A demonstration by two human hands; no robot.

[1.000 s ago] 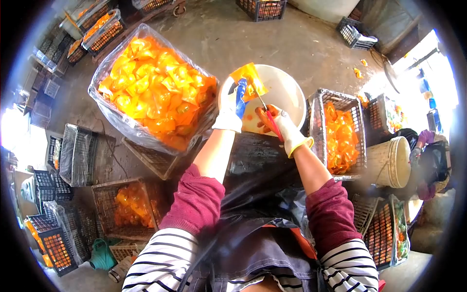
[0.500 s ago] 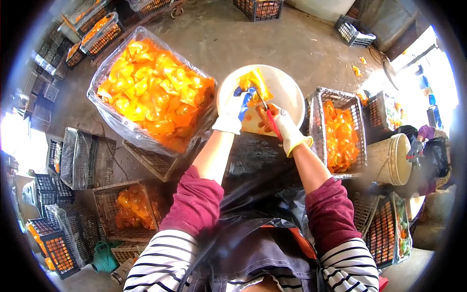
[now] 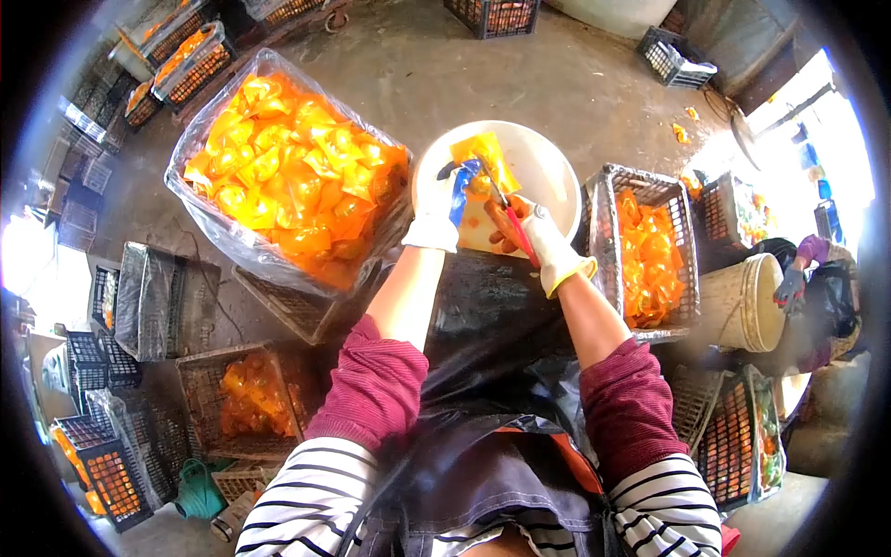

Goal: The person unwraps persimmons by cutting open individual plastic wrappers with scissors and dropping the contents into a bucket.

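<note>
My left hand (image 3: 444,200), in a white and blue glove, grips an orange packet (image 3: 487,160) over a white basin (image 3: 548,172). My right hand (image 3: 534,232), gloved with bare-looking fingertips, is closed on red-handled scissors (image 3: 520,232); their blades touch or overlap the packet's lower edge. Left of the basin stands a plastic-lined crate (image 3: 190,200) heaped with orange packets (image 3: 288,167). A narrower crate (image 3: 689,260) on the right also holds orange packets (image 3: 647,260). Small orange bits lie in the basin, partly hidden by my hands.
A white bucket (image 3: 742,302) stands right of the narrow crate, beside a co-worker's gloved hand (image 3: 792,286). At the lower left, a crate (image 3: 200,390) with orange contents adjoins stacked black crates. Another black crate (image 3: 492,17) is on the floor ahead.
The orange packet has shifted and tilted in my left hand, whose fingers have changed position on it. My right hand has barely moved. The co-worker's gloved hand looks lower.
</note>
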